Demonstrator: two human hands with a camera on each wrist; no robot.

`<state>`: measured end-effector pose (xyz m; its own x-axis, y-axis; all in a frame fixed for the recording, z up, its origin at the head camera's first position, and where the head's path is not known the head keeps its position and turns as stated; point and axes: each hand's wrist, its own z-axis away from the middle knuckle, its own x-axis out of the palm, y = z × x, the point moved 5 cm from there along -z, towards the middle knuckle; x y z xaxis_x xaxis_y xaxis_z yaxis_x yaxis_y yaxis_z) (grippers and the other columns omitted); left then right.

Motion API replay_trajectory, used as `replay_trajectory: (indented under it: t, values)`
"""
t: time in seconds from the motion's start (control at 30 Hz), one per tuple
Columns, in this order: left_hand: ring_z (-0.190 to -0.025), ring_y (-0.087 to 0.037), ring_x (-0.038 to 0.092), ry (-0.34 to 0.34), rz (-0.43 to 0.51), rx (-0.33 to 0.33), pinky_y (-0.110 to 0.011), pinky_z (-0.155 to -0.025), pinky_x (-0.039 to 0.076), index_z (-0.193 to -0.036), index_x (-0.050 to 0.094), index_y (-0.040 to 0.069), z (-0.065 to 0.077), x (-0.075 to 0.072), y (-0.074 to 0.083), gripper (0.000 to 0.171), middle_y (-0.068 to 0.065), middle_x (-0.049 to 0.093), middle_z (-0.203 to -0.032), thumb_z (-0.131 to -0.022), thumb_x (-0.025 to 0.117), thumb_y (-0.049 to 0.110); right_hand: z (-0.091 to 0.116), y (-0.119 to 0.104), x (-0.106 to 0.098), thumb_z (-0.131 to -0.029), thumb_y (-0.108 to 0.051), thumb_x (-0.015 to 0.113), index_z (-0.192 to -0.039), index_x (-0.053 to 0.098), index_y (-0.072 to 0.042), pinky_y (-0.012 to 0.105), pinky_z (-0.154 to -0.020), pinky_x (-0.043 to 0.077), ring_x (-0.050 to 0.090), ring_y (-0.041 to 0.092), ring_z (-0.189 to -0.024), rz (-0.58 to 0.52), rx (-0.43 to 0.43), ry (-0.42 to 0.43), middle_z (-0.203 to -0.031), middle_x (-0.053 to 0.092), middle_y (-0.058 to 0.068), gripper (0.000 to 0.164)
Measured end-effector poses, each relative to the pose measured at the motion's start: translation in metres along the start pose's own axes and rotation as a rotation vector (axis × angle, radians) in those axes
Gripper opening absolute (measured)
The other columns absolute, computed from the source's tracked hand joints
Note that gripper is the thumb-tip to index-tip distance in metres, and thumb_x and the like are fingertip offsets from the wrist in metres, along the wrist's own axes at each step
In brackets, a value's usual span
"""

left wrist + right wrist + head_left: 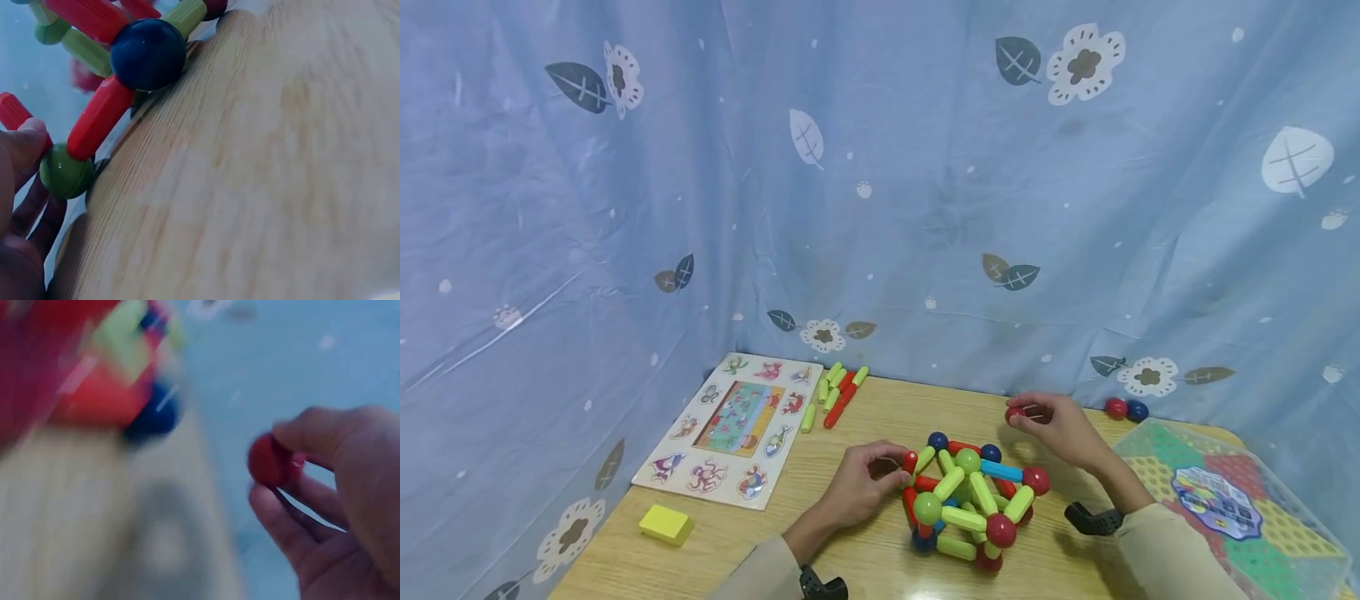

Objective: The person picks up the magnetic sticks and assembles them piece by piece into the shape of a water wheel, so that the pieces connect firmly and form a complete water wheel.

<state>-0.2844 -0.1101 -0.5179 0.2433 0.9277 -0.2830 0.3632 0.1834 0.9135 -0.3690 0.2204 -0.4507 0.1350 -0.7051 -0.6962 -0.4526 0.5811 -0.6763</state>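
Note:
A structure of magnetic rods and balls point(964, 519) stands on the table, with green, red and dark blue balls joined by lime, red and blue rods. At its left side my left hand point(867, 483) pinches a short red magnetic rod point(911, 461) that points upward. The left wrist view shows this rod point(15, 111) meeting a green ball point(65, 171) joined to the structure. Behind and right of the structure, my right hand point(1063, 429) holds a red ball point(1013, 414) in the air. Thumb and fingertips pinch that ball point(269, 460) in the right wrist view, where the structure is blurred.
Loose lime and red rods point(838, 398) lie at the back, beside a sea-animal picture board point(681, 454). A yellow block point(666, 524) sits at front left. Red point(1116, 408) and dark blue point(1138, 410) balls rest near the curtain, behind a clear-lidded box point(1232, 500) on the right.

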Motion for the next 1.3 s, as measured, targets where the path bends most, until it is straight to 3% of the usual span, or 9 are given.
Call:
replay_trajectory:
  t: [0.1,0.3,0.43,0.6,0.7,0.9,1.03,1.17,1.3]
  values:
    - [-0.103,-0.013,0.074,0.023,-0.005,-0.003,-0.024,-0.094,0.060,-0.121,0.080,0.012,0.000,0.000,0.000,0.022,-0.007,0.080,-0.117,-0.099,0.082,0.012,-0.009,-0.037,-0.008,-0.107,-0.017,0.073,-0.133,0.074,-0.005,0.025,-0.089,0.063,0.078,0.019,-0.108,-0.125,-0.063,-0.105,-0.121,0.080,0.012,0.029]
    - [-0.101,-0.011,0.074,0.061,-0.019,0.016,-0.024,-0.091,0.060,-0.120,0.081,0.012,0.000,-0.001,0.001,0.022,-0.006,0.081,-0.113,-0.098,0.082,0.010,-0.023,-0.109,-0.001,-0.108,-0.019,0.072,-0.134,0.074,-0.010,0.025,-0.094,0.062,0.076,0.018,-0.110,-0.160,-0.173,-0.354,-0.124,0.079,0.008,0.028]
    - [-0.101,-0.013,0.074,0.063,-0.004,0.031,-0.025,-0.091,0.061,-0.119,0.081,0.011,0.001,0.000,0.003,0.022,-0.007,0.082,-0.112,-0.097,0.083,0.010,-0.028,-0.137,0.019,-0.106,-0.012,0.073,-0.133,0.073,-0.008,0.027,-0.095,0.062,0.076,0.022,-0.110,-0.177,-0.214,-0.493,-0.122,0.079,0.008,0.028]
    - [-0.100,-0.011,0.074,0.052,0.022,0.075,-0.026,-0.090,0.062,-0.116,0.081,0.009,0.002,0.002,0.008,0.020,-0.011,0.082,-0.110,-0.097,0.084,0.010,-0.027,-0.154,0.044,-0.102,-0.006,0.075,-0.128,0.075,-0.004,0.029,-0.096,0.063,0.078,0.019,-0.106,-0.144,-0.249,-0.580,-0.116,0.079,0.004,0.026]
    - [-0.100,-0.010,0.074,0.051,0.015,0.099,-0.027,-0.090,0.063,-0.116,0.080,0.008,0.002,0.002,0.008,0.019,-0.012,0.082,-0.109,-0.097,0.084,0.011,-0.025,-0.158,0.055,-0.102,-0.005,0.075,-0.125,0.076,-0.006,0.030,-0.098,0.062,0.078,0.015,-0.105,-0.092,-0.266,-0.596,-0.114,0.080,0.001,0.023]
    - [-0.100,-0.022,0.077,0.044,-0.004,0.113,-0.028,-0.089,0.063,-0.115,0.081,0.009,0.002,0.002,0.007,0.018,-0.010,0.082,-0.109,-0.097,0.083,0.010,-0.022,-0.159,0.067,-0.102,-0.005,0.076,-0.124,0.077,-0.010,0.025,-0.097,0.061,0.078,0.009,-0.106,-0.016,-0.274,-0.568,-0.115,0.080,-0.002,0.022]
    - [-0.099,-0.018,0.076,0.039,-0.005,0.122,-0.028,-0.089,0.063,-0.115,0.081,0.011,0.002,0.001,0.006,0.019,-0.009,0.082,-0.108,-0.097,0.083,0.010,-0.019,-0.160,0.070,-0.105,-0.010,0.075,-0.128,0.077,-0.013,0.027,-0.097,0.062,0.077,0.009,-0.109,0.012,-0.283,-0.545,-0.120,0.079,-0.004,0.024]
    - [-0.098,-0.014,0.076,0.035,-0.003,0.119,-0.028,-0.089,0.063,-0.116,0.081,0.014,0.003,0.002,0.005,0.021,-0.007,0.082,-0.108,-0.096,0.084,0.009,-0.015,-0.161,0.060,-0.106,-0.012,0.073,-0.133,0.075,-0.016,0.033,-0.099,0.063,0.077,0.016,-0.114,0.050,-0.294,-0.500,-0.127,0.078,-0.002,0.027]
    - [-0.097,-0.014,0.076,0.044,-0.006,0.101,-0.028,-0.089,0.063,-0.116,0.082,0.016,0.005,0.001,0.004,0.023,-0.004,0.083,-0.108,-0.094,0.085,0.009,-0.009,-0.153,0.031,-0.108,-0.016,0.071,-0.135,0.074,-0.013,0.039,-0.099,0.064,0.077,0.022,-0.115,0.058,-0.306,-0.381,-0.128,0.078,0.002,0.028]
